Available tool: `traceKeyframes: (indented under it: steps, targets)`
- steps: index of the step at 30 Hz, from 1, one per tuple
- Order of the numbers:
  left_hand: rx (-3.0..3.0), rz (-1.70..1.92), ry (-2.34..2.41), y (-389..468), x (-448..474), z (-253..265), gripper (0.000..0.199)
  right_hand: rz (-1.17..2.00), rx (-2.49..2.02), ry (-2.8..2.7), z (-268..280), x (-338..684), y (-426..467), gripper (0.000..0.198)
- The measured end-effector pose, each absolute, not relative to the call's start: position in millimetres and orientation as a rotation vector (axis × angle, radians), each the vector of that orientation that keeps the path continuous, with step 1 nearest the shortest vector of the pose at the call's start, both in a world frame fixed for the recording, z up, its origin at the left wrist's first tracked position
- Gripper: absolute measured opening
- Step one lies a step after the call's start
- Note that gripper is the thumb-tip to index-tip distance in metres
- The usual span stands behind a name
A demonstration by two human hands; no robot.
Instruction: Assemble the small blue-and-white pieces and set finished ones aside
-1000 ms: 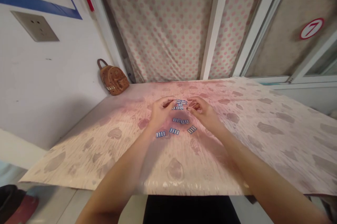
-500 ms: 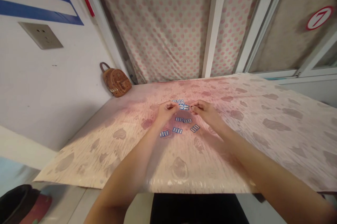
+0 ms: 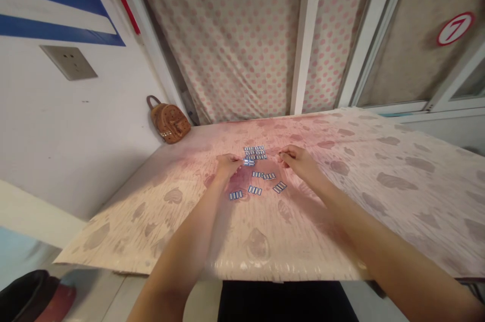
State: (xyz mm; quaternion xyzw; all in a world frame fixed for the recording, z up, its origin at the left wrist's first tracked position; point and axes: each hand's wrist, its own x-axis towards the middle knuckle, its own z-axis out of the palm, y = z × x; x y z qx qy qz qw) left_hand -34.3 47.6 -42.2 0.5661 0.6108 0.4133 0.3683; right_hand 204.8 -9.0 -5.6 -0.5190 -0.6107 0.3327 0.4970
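Note:
My left hand pinches a small blue-and-white striped piece by its left end, just above the table. Behind that piece, several like it lie close together in rows as a striped block. To the right of the block, my right hand is closed in a pinch; whether anything is between its fingertips cannot be made out. Nearer to me lie loose striped pieces: a touching pair, a slanted one, one in the middle and one at the left.
A patterned cloth covers the table. At its back left corner a small brown backpack leans by the wall. A polka-dot curtain hangs behind. On the floor at lower left stands a dark-and-red container.
My left hand has moved left and slightly toward me with the striped piece, uncovering the rows behind. The right hand has shifted slightly right, away from the piece.

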Motion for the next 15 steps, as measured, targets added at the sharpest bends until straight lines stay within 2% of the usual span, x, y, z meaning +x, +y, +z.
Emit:
traceKeyframes:
  steps: [15]
  targets:
    - [1.484,0.990,1.775,44.0,-14.9,-34.2,0.018,0.875,-1.243,-1.488,-0.7,204.2,-11.4,0.011]
